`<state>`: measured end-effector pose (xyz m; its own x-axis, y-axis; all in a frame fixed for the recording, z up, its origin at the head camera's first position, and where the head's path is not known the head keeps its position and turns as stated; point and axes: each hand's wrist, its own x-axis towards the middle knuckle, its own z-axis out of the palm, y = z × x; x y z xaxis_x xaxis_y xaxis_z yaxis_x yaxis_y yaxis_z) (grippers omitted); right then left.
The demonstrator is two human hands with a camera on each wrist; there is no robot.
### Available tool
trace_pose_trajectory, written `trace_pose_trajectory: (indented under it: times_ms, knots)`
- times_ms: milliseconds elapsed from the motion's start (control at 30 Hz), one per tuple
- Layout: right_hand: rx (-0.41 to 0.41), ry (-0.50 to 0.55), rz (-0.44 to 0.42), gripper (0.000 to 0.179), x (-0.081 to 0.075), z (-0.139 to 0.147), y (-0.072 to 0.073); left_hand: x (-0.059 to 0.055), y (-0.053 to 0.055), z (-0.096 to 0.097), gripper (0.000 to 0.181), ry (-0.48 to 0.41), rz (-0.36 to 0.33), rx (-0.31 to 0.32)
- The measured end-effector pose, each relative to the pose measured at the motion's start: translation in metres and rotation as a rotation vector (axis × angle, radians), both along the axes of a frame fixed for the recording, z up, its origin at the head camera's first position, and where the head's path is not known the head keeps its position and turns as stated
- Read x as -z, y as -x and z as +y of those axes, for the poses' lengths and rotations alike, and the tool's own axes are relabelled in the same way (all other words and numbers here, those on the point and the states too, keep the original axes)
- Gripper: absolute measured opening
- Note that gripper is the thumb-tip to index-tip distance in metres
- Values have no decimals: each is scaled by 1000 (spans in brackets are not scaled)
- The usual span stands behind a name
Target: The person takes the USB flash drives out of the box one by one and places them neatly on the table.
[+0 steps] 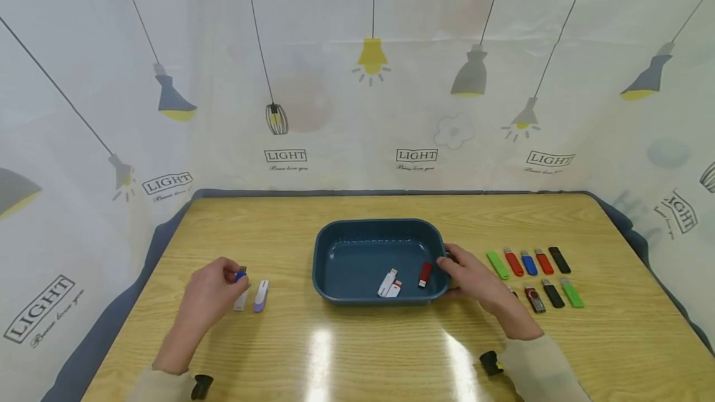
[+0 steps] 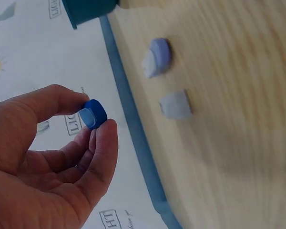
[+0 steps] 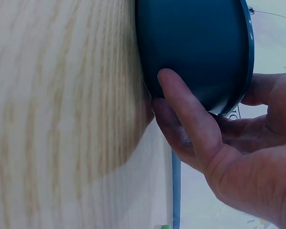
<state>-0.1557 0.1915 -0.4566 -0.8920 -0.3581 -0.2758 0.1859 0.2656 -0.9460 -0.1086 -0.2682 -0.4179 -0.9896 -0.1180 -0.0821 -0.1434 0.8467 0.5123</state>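
Note:
My left hand (image 1: 209, 290) pinches a blue USB stick (image 2: 94, 114) between thumb and fingertips, lifted above the table on the left. Below it lie a white USB stick (image 1: 241, 301), partly hidden by the hand in the head view, and a white-and-purple USB stick (image 1: 260, 296). At the centre stands a dark teal tray (image 1: 349, 259). My right hand (image 1: 475, 281) grips its right end, thumb over the rim and fingers against the outer wall. Inside the tray are a red USB stick (image 1: 425, 274) and two white ones (image 1: 386, 284) lying against each other.
Two rows of USB sticks lie right of the tray, among them a lime green one (image 1: 498, 265), a black one (image 1: 559, 260) and a green one (image 1: 572, 293). My right hand partly covers one there. A printed curtain (image 1: 346, 166) hangs behind the wooden table (image 1: 279, 365).

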Motion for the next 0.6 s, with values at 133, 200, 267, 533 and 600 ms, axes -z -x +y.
trace_pose_trajectory:
  times_ms: [133,200,267,533,600]
  knots:
    - [1,3,3,56,1,1,0,7,0,-12,29,25,-33,-27]
    - [1,3,5,56,1,1,0,10,0,-17,29,40,-41,-26]
    - [3,2,6,56,1,1,0,12,1,-21,29,53,-49,-18]
    - [-2,4,8,56,0,1,0,18,4,-31,27,123,-107,15]
    - [-5,5,8,56,0,0,0,20,4,-33,27,142,-117,26]
